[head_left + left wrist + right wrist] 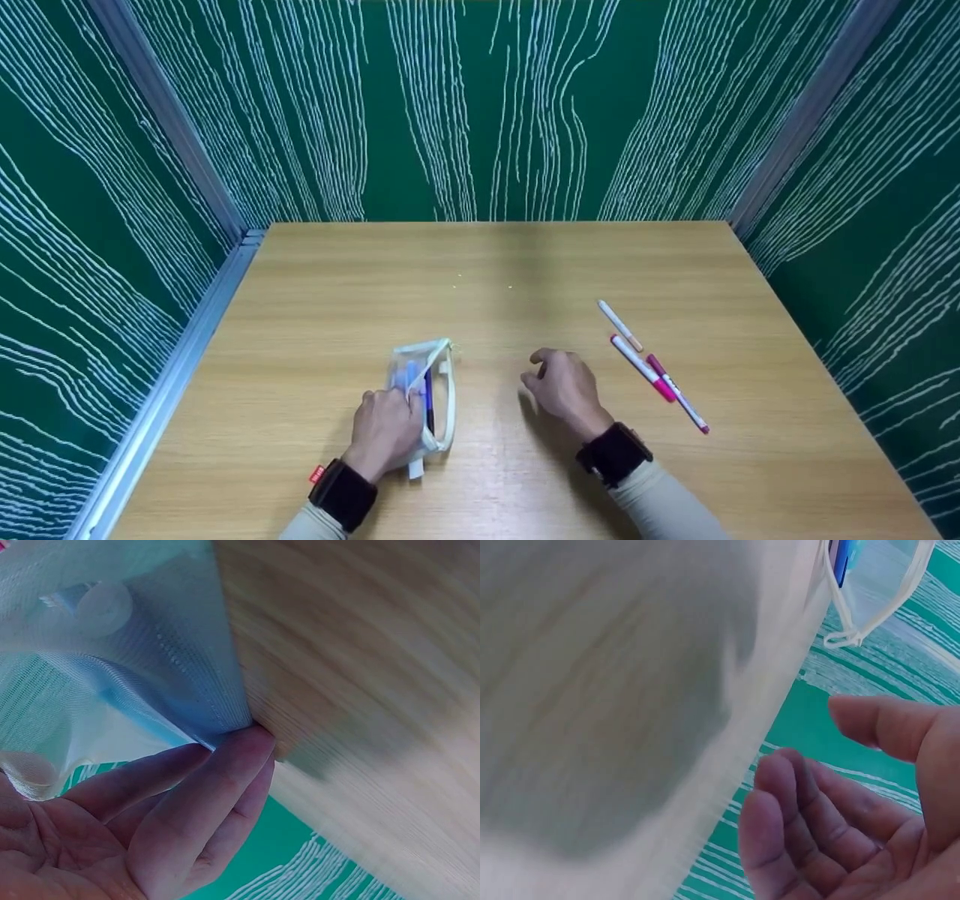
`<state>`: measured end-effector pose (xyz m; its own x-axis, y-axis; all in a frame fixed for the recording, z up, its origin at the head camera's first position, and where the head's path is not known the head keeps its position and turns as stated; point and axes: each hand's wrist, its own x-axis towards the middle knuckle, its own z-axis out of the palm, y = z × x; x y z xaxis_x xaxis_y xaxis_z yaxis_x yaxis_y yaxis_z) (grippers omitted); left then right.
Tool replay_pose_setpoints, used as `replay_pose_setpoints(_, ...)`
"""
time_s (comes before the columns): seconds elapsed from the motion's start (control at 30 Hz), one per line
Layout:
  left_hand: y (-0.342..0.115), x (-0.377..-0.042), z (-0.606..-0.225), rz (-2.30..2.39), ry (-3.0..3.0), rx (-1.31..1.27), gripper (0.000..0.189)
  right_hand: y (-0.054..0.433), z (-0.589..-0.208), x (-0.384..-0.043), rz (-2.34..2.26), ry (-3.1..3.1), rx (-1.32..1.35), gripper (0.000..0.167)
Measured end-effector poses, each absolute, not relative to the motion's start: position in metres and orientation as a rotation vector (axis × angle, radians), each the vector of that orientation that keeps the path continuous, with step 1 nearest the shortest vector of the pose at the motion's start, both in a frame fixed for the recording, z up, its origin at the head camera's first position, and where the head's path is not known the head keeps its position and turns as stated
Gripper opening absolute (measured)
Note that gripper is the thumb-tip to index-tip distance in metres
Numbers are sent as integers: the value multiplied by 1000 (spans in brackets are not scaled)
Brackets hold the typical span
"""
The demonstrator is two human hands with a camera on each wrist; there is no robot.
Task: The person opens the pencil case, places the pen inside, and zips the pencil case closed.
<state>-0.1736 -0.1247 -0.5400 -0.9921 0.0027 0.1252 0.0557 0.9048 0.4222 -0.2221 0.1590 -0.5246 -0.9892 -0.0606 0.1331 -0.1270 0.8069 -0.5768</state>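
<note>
A translucent mesh pencil pouch (450, 409) with a pale zipper edge lies unzipped on the table, its opening facing right. My left hand (386, 426) pinches the pouch's near left side; in the left wrist view, thumb and fingers meet at the mesh fabric (184, 652). Inside the pouch show a dark blue pen (429, 401) and some light blue items, partly covered by mesh and hand. My right hand (566, 386) hovers right of the pouch, fingers loosely bent with nothing between them, as the right wrist view also shows.
Right of my right hand lie a white marker with a peach end (620, 325), a thicker white marker with a pink cap (641, 366) and a slim pink-capped marker (679, 394). Green walls with white lines stand around the wooden table (360, 285).
</note>
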Motion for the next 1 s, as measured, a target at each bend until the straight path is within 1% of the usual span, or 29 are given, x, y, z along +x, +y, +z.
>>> replay_pose_setpoints(0.4, -124, -172, -541, -644, -2903, -67, 45, 196, -517, -229, 650, -2858, 124, 32)
replay_pose_setpoints(0.73, -125, -173, -541, -631, -2925, -59, 47, 229, -519, -235, 566, -2870, 84, 30)
replay_pose_setpoints(1.0, -125, -174, -541, -655, -2948, -48, 48, 248, -518, -238, 585, -2883, 50, 31)
